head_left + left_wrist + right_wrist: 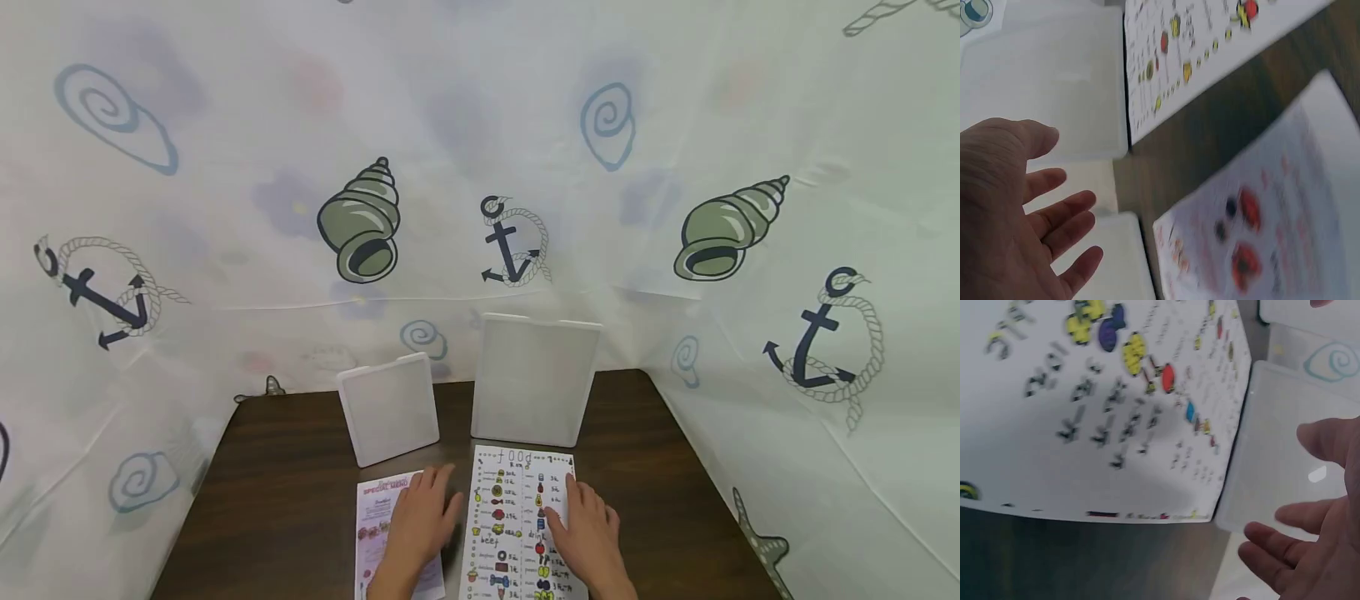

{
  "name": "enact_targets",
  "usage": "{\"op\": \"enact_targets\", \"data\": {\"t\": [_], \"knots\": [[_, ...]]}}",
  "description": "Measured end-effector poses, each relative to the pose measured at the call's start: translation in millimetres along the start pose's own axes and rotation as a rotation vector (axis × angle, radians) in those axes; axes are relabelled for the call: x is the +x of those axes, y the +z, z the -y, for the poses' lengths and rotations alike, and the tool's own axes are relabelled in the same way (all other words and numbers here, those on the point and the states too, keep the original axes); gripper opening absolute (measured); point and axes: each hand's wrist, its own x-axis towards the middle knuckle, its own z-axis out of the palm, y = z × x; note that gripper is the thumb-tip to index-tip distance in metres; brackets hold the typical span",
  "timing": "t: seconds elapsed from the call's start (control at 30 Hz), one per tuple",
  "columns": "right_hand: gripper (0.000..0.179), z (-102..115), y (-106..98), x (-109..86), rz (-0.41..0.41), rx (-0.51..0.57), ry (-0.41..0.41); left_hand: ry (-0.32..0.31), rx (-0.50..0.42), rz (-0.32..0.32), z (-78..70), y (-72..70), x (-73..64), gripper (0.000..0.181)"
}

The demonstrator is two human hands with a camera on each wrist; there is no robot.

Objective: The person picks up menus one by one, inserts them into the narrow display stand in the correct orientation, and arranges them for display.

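Observation:
In the head view, my left hand (422,518) is above the right side of a pinkish printed menu sheet (372,510) titled "Special Menu". Its fingers look relaxed and spread in the left wrist view, with nothing between them. My right hand (589,533) hovers over the right part of a white hand-drawn sheet (480,533) headed "food", with small coloured pictures and prices. Loosely extended fingers (1272,547) show in the right wrist view, holding nothing. Behind the sheets are a smaller white frame-like panel (390,412) and a larger one (534,383).
Both panels lean near the back of a dark brown wooden table (262,500). A white cloth (450,108) printed with shells and anchors hangs behind the table and along its sides.

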Motion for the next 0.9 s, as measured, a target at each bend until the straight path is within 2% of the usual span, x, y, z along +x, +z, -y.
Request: {"op": "enact_targets", "data": {"t": [0.17,0.47,0.9], "knots": [[0.073,-9.0,8.9,-0.4,0.003,-0.035,0.063,-0.025,-0.019,0.079,-8.2,12.5,-5.8,0.043],[0.062,-17.7,17.5,-0.9,0.065,-0.052,0.174,-0.077,-0.021,0.178,-8.3,32.0,-15.4,0.045],[0.057,-20.7,30.0,-0.1,0.080,-0.061,0.197,-0.111,0.020,0.218,-9.4,42.3,-16.8,0.053]]}}
